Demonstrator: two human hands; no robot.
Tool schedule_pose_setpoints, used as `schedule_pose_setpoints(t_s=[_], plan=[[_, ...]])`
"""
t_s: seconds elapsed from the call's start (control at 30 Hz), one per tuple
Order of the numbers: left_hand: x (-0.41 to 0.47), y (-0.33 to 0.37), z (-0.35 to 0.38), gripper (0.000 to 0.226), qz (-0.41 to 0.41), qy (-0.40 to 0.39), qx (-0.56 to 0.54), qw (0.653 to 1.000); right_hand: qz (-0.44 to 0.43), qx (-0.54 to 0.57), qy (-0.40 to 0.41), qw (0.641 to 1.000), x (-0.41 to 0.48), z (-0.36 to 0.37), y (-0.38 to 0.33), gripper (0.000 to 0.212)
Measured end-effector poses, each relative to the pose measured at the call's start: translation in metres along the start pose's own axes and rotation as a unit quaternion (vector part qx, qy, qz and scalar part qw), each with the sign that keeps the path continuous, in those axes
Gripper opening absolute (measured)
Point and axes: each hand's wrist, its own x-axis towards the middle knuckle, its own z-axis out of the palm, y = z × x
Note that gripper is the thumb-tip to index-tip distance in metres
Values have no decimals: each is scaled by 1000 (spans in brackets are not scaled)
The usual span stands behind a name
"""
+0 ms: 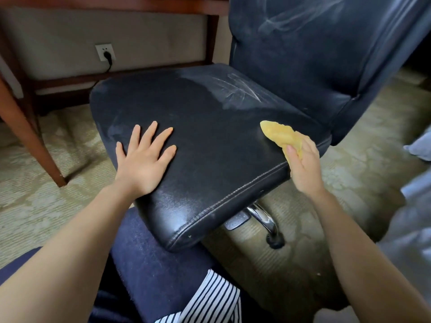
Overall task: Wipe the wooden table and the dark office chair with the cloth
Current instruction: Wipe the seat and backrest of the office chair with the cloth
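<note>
Both hands on the chair seat [210, 127]: left hand [142, 164] flat and spread wide, right hand [303, 166] gripping the yellow cloth [282, 136] at the seat's edge.

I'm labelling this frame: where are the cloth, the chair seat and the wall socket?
cloth [281, 136], head view, middle of the yellow fold.
chair seat [210, 127], head view, bare top centre.
wall socket [105, 52], head view, white faceplate.

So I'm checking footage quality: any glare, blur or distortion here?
Head view: soft sheen on the seat front edge; right hand and cloth slightly motion-blurred; left hand sharp; wide-angle bending at the edges; right edge out of focus.
</note>
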Motion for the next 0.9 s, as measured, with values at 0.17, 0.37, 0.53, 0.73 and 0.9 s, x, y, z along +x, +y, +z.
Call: schedule_pose_setpoints(t_s=[0.17, 0.37, 0.53, 0.73, 0.9], plan=[[-12, 12, 8, 51, -9, 3, 10, 1000, 82, -46, -83, 992, 45, -20, 32, 42], [-23, 33, 17, 54, -17, -1, 20, 1000, 196, -190, -95, 957, 101, -24, 48, 48], [-31, 51, 24, 53, -27, 15, 19, 999, 156, -260, -110, 947, 106, -13, 32, 41], [-32, 50, 25, 53, -32, 23, 28, 999, 23, -174, -152, 973, 55, -18, -7, 32], [-27, 44, 19, 51, -26, 26, 23, 999, -58, -44, -75, 995, -12, -11, -53, 28]])
